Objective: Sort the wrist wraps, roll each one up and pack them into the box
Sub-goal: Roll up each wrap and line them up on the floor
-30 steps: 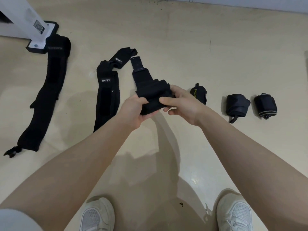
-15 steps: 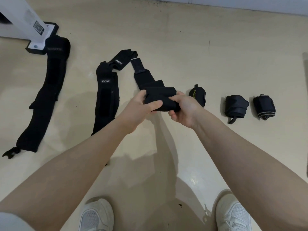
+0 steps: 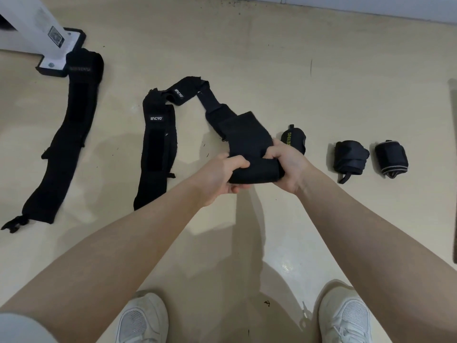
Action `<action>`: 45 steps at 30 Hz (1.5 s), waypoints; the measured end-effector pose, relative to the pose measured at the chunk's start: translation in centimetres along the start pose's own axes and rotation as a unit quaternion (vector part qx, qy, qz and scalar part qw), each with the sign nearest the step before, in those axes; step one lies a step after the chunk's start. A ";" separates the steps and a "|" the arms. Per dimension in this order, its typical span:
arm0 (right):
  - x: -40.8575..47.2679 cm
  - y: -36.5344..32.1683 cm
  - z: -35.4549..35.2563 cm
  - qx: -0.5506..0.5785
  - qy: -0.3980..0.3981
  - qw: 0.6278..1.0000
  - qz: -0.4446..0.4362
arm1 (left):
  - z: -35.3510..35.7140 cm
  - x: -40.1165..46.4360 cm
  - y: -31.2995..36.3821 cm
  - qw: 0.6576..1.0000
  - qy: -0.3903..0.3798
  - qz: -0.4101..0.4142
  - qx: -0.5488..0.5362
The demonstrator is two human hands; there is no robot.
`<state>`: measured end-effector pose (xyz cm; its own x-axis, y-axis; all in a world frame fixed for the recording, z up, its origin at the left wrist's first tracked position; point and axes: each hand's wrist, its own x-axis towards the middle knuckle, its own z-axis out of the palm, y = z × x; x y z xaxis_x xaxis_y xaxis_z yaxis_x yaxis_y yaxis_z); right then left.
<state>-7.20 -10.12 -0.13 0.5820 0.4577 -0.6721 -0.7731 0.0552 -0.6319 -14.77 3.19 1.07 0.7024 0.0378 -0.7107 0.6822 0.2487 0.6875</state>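
My left hand (image 3: 222, 175) and my right hand (image 3: 286, 164) both grip a partly rolled black wrist wrap (image 3: 249, 149) above the floor. Its loose tail runs up and left to the floor. An unrolled black wrap with a white logo (image 3: 158, 147) lies flat to the left, and a longer black wrap (image 3: 66, 134) lies further left. Three rolled wraps sit in a row on the right: one with yellow lettering (image 3: 294, 139) partly behind my right hand, a plain black one (image 3: 350, 158), and one with a grey stripe (image 3: 390, 158). No box is in view.
A white post on a black-edged base (image 3: 57, 53) stands at the far left, touching the long wrap's end. My two white shoes (image 3: 143, 318) (image 3: 346, 315) are at the bottom. A wall edge (image 3: 371, 8) runs along the top right. The floor is pale beige.
Both hands have turned the roll further, taking in more of the wrap. The roll has dropped slightly nearer to me, and the tail has pulled taut across the floor.
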 end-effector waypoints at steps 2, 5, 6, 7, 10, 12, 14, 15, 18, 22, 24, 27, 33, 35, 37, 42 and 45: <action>0.0 -0.2 -0.1 -0.022 -0.021 0.999 -0.012 | 0.3 -0.3 -0.1 1.000 -0.020 -0.016 0.001; 0.2 0.0 -0.2 -0.037 -0.037 0.998 -0.025 | 0.4 -0.3 0.3 0.999 -0.018 -0.025 -0.012; 0.4 0.1 -0.2 -0.045 -0.039 0.998 -0.033 | 0.3 -0.3 0.4 0.999 -0.012 -0.033 -0.022; 0.4 0.2 -0.2 -0.056 -0.045 0.997 -0.042 | 0.2 -0.3 0.5 0.998 -0.007 -0.044 -0.033; 0.4 0.4 -0.2 -0.081 -0.061 0.993 -0.058 | 0.0 -0.2 0.6 0.994 0.009 -0.085 -0.062; 0.4 0.4 -0.2 -0.076 -0.059 0.994 -0.058 | 0.0 -0.1 0.8 0.992 0.027 -0.102 -0.076; 0.4 0.4 0.0 -0.084 -0.077 0.992 -0.054 | -0.3 0.1 1.1 0.986 0.050 -0.119 -0.103; 0.4 0.4 0.0 -0.096 -0.106 0.988 -0.052 | -0.6 0.2 1.2 0.982 0.063 -0.131 -0.123; 0.1 0.6 0.0 -0.179 -0.202 0.961 -0.060 | -1.5 0.4 1.4 0.964 0.080 -0.180 -0.178; 0.3 0.6 0.0 -0.208 -0.160 0.960 -0.096 | -1.6 0.2 1.1 0.962 0.055 -0.175 -0.200; 0.5 0.4 0.0 -0.178 -0.142 0.968 -0.103 | -1.6 0.2 1.1 0.966 0.032 -0.132 -0.218; 0.5 0.2 -0.4 -0.142 -0.102 0.982 -0.068 | -2.4 0.5 1.1 0.974 -0.001 -0.094 -0.206; -0.5 1.3 0.2 -0.237 -0.091 0.967 0.013 | -1.7 0.6 0.6 0.964 0.034 -0.078 -0.251; -0.5 1.7 0.7 -0.266 -0.065 0.962 0.027 | -1.8 1.0 0.3 0.965 0.096 -0.049 -0.238; -0.3 1.9 0.9 -0.265 -0.034 0.963 0.039 | -1.9 1.2 0.2 0.973 0.097 0.023 -0.206; -0.1 1.3 1.5 -0.236 0.041 0.964 0.118 | -1.5 0.8 0.6 0.993 0.059 0.078 -0.060; -0.2 0.4 1.4 -0.237 0.075 0.955 0.164 | -1.6 0.3 0.7 0.994 -0.048 0.091 0.027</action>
<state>-7.97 -8.95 0.24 0.3847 0.2478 -0.8892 -0.7400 -0.4930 -0.4575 -14.40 4.95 1.06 0.8297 -0.0164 -0.5579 0.5501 0.1931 0.8124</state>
